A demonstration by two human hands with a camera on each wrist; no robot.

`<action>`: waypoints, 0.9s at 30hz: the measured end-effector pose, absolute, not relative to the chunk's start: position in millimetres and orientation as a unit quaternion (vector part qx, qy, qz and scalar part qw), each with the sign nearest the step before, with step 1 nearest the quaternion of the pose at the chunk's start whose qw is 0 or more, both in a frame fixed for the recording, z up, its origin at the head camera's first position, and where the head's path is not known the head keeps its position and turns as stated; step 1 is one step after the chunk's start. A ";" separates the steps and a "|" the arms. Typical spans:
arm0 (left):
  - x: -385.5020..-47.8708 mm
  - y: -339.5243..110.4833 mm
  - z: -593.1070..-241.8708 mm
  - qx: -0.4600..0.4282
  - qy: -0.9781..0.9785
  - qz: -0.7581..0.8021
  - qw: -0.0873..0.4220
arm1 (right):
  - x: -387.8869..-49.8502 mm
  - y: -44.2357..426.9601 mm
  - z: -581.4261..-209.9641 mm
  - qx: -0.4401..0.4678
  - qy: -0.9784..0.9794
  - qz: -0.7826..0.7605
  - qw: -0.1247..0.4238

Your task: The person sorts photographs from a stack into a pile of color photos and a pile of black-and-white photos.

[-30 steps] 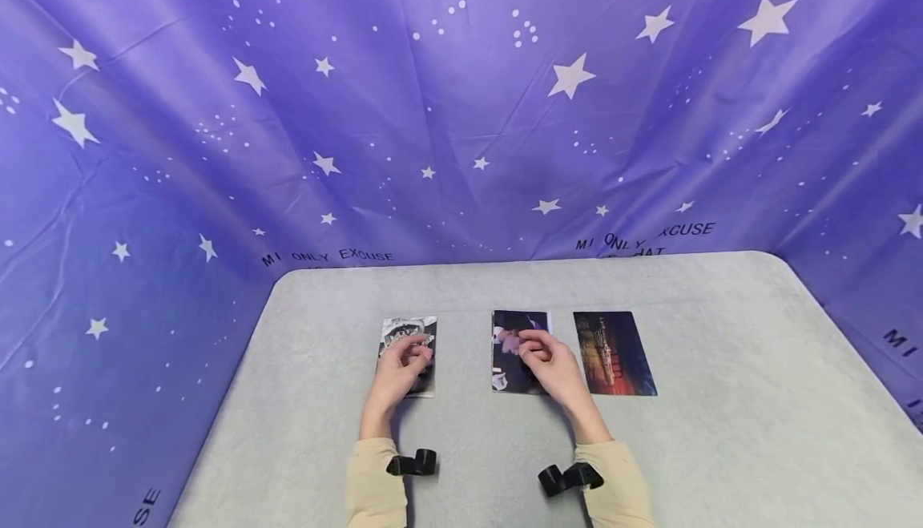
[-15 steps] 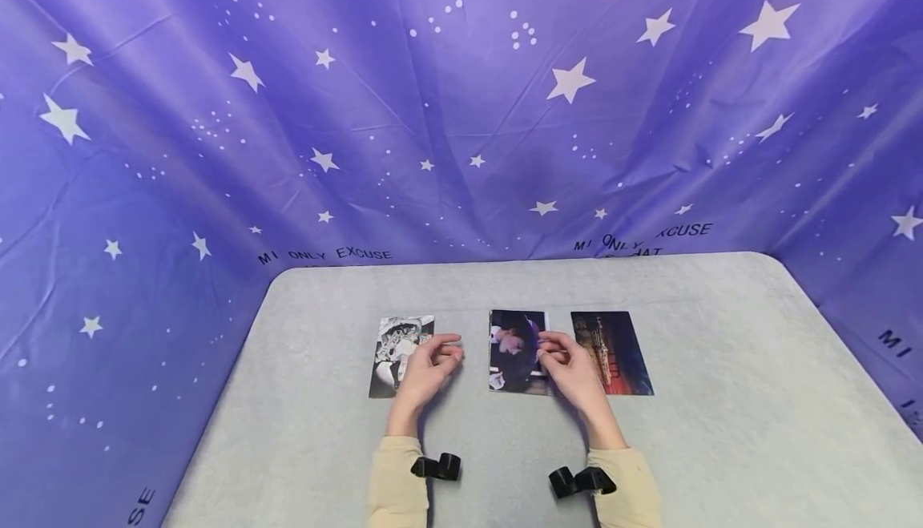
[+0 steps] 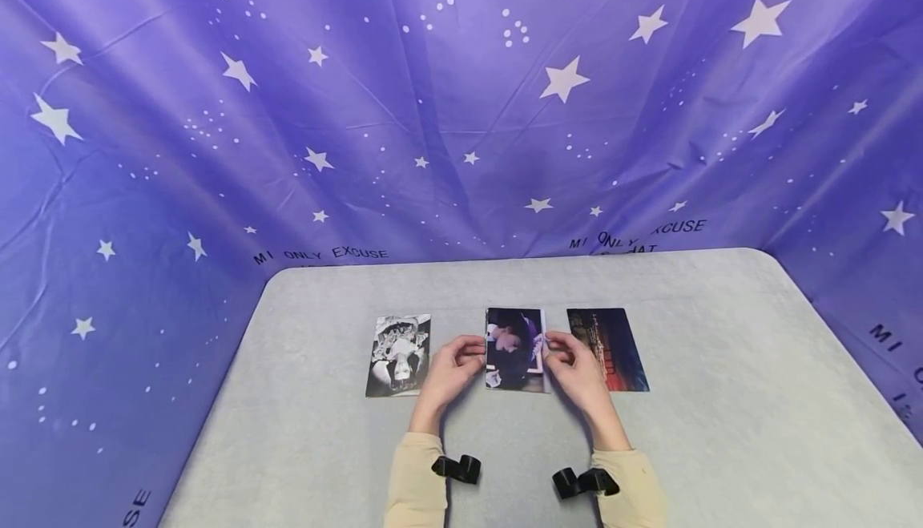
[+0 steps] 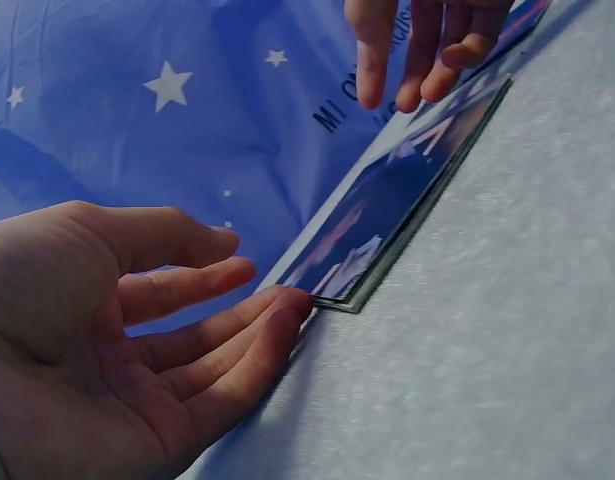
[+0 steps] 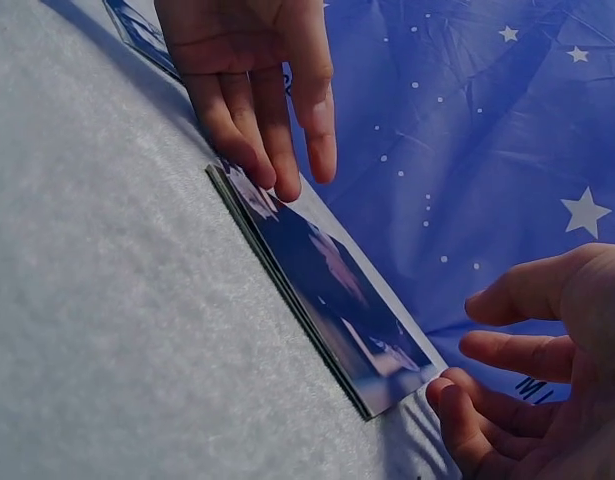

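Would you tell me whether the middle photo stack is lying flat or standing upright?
Flat: both wrist views show the photo stack lying along the gray tabletop.

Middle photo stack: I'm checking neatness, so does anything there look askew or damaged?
Yes, slightly askew: the middle photo stack seems not squared. In the left wrist view, lower layers jut past the top photo at the near left corner. I see no damage.

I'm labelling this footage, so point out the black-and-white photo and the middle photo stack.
Black-and-white photo (image 3: 399,356), head view: centre of its printed face.
Middle photo stack (image 3: 514,351), head view: its top face.
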State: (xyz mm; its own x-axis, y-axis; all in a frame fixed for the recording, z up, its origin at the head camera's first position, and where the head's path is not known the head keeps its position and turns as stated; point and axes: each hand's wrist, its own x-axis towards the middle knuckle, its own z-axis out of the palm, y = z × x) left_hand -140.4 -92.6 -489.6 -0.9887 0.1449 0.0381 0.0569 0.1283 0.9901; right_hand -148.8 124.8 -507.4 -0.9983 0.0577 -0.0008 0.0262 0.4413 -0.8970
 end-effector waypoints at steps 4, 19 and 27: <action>-146.4 -90.8 -511.5 0.062 0.758 0.649 0.020 | -145.7 124.2 -508.2 -0.022 -0.849 0.528 0.010; -135.9 -85.6 -487.8 0.053 0.724 0.687 0.037 | -142.5 123.2 -512.9 -0.022 -0.821 0.570 0.022; -136.1 -83.5 -489.1 0.045 0.722 0.690 0.026 | -140.5 124.0 -512.9 -0.027 -0.833 0.553 0.014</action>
State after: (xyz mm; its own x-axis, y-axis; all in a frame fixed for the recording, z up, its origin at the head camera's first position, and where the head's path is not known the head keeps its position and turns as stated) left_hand -136.1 -83.5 -489.1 -0.9946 0.1011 0.0252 0.0297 0.0436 0.9986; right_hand -140.5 124.0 -512.9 -0.9981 0.0608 -0.0060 0.0292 0.3878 -0.9213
